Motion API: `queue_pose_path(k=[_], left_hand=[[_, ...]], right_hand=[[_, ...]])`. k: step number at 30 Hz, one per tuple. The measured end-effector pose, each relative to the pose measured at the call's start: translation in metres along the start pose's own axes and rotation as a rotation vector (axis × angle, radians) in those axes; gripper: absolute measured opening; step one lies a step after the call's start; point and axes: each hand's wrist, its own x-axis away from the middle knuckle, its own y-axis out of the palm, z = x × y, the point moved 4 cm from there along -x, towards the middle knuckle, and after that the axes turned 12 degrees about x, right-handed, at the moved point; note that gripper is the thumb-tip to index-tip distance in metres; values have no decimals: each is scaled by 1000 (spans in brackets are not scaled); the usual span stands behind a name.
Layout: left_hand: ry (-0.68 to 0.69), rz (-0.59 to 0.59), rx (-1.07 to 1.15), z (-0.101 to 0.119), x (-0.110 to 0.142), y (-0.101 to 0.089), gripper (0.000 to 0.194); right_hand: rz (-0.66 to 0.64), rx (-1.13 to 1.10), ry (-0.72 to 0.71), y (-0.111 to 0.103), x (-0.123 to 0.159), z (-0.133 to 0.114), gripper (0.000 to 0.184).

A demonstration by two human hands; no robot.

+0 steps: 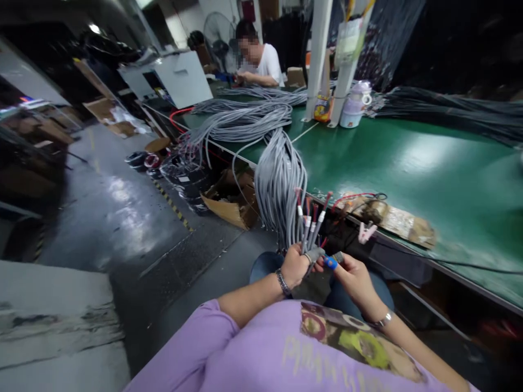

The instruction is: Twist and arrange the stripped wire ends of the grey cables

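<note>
Several grey cables point(281, 179) hang in a thick bundle over the table's edge and down toward my lap. My left hand point(300, 265) is closed around a few cable ends, which stick up with white bands and red, dark and green inner wires showing. A grey covering is on its thumb. Close beside it, my right hand point(353, 275) has thumb and fingers pinched together near the cables, with a blue wrap on one digit and a grey covering on another. What sits between those fingertips is too small to make out.
The green table point(408, 158) runs along my right. On its near edge lie a taped cardboard strip point(402, 222) and a pink clip point(366, 233). A lidded cup point(354, 106) stands by white posts. A cardboard box point(229, 201) is under the table; a co-worker point(261, 60) sits beyond.
</note>
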Motion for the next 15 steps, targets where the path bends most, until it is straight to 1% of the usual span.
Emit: queue_pose_path(k=[1,4,8,10,12,15], left_hand=[[0,4,12,-3,0,2,34],[15,-53,27,-6,2,11,32],[17,-79,21,-8,2,22,29],[10,-97,-1,-10,2,26,28],[5,-118,-33,-13,2,29,28],[0,-128,-68,-18,3,32,27]], right_hand=[[-3,8,-6,-1,4,0,36],[-12,-15,-36,-9,11,4,37],[-51,-146,23,-26,17,16,42],[-59,-221,49,-33,17,17,43],[-71,-249,65,-37,16,16,40],[-98,-267,68,-35,9,12,37]])
